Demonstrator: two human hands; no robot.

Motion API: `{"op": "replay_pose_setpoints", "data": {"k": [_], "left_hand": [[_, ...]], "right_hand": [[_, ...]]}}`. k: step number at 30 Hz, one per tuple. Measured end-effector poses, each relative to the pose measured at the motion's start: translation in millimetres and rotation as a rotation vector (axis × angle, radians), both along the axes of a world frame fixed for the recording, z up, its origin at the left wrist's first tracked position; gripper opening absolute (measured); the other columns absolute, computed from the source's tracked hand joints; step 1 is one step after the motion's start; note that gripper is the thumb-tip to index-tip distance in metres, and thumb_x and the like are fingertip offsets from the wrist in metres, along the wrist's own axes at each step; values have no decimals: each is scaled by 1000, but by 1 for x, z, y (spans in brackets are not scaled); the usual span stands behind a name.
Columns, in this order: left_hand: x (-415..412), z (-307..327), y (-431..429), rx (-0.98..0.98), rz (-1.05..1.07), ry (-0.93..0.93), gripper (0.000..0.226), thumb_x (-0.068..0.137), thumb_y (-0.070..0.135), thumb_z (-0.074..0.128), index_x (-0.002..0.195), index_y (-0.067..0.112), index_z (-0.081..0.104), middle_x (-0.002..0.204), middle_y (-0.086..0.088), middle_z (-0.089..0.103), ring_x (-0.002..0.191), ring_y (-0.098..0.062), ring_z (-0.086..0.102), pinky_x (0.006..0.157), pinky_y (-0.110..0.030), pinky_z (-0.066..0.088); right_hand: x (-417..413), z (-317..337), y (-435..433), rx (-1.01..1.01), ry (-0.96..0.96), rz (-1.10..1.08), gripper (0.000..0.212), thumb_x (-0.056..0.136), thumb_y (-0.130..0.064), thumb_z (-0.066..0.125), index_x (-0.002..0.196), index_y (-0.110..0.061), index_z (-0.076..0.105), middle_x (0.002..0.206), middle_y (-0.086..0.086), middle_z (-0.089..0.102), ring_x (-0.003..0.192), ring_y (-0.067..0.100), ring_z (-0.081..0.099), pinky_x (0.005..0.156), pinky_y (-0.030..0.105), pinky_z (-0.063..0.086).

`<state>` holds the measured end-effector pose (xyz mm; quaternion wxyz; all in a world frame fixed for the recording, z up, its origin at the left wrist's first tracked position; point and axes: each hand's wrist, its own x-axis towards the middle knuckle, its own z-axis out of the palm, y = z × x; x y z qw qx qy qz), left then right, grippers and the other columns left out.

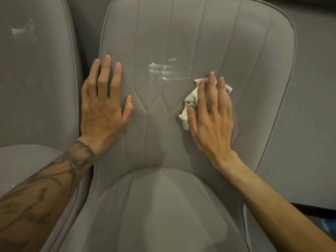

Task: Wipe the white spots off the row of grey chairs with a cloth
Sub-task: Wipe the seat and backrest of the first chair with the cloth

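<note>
Two white smears to clear: middle smear (167, 70) on middle chair (236, 42), just up-left of cloth (189, 104); left smear (22, 30) on left chair (36, 79). Right hand (212, 120) flat, fingers (211, 88) straight, close together, pressing cloth to chair; left hand (103, 110) flat, fingers spread. Risk: loaded cloth spreading middle smear wider.

We are seeing a dark strip (312, 210) showing at the lower right, a blurred blue patch (328, 226) lying just below it.

My right hand (211, 113) covers most of the cloth (189, 104), the left chair (36, 79) is cut off at the edge, and its white smear (21, 30) is blurred.
</note>
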<state>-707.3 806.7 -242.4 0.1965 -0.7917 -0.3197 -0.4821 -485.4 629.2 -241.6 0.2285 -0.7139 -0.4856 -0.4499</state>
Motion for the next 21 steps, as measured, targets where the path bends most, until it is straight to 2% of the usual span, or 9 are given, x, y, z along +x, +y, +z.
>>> {"op": "replay_pose_setpoints", "data": {"k": [4,7,9,11,14,18,21], "left_hand": [[1,2,-1,5,-5,3,72,108,41,42,168,12,16,174,-18,20,161,-38,19,129,-50,26],[1,2,-1,0,-4,7,72,107,41,42,168,13,15,174,-17,19,162,-37,18,128,-50,27],[1,1,-1,4,-3,3,72,107,41,43,168,14,15,174,-17,19,162,-37,18,127,-51,28],[1,1,0,6,-4,4,71,108,41,42,168,13,15,174,-17,19,162,-37,18,127,-51,28],[1,0,0,19,4,-2,71,108,41,42,168,13,17,174,-17,20,161,-37,19,127,-50,28],[2,0,0,25,6,-7,71,108,40,44,168,12,19,174,-16,21,161,-37,20,128,-48,27],[1,1,0,18,1,-3,71,108,40,44,168,13,17,174,-16,20,161,-36,19,127,-48,28]], "right_hand": [[-6,-21,-7,-113,-117,-3,57,111,-42,43,161,-17,33,166,19,30,155,37,29,126,45,27],[13,2,-5,-83,-217,1,55,112,-33,45,163,-21,27,167,19,28,156,38,27,125,43,27],[24,24,2,2,-179,-10,56,112,-27,44,164,-16,24,168,20,24,157,40,21,127,44,22],[20,32,10,111,-126,-21,52,113,-24,43,161,-9,30,167,19,26,156,41,21,128,47,23],[5,10,13,112,-92,59,49,111,-13,44,159,-10,36,166,17,33,155,42,26,125,51,29],[-5,-11,10,-6,-43,36,57,108,-38,45,161,-18,34,167,17,28,156,44,22,128,53,21],[3,3,15,-24,-116,-15,58,111,-41,41,162,-18,30,168,15,27,156,42,22,131,48,15]]}}
